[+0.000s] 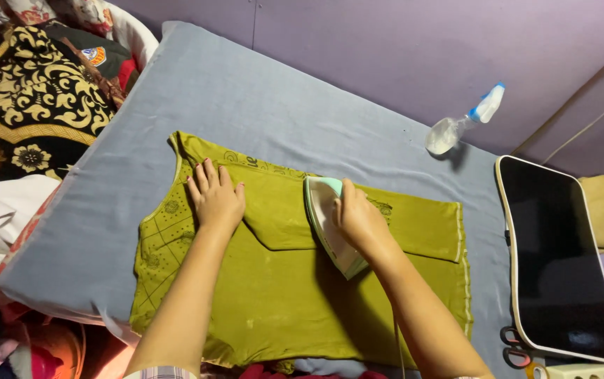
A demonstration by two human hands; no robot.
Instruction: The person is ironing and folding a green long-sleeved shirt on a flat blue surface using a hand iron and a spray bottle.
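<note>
- Right hand (pixel 359 219) grasps a pale green iron (pixel 326 223) on an olive garment's folded sleeve
- Left hand (pixel 214 198) lies flat, released, on the olive garment (pixel 274 309), spread across a grey padded surface (pixel 260 105)
- Spray bottle (pixel 460 123) beyond; dark tray (pixel 561 260) at right

One view only, worn on the head, tilted steeply down and forward over the bench (pixel 260 105). Close range: both forearms enter from the bottom edge, left hand (pixel 216 200) and right hand (pixel 359 219) near centre. Purple wall (pixel 386 49) fills the top, laundry pile (pixel 28 98) the left edge.
</note>
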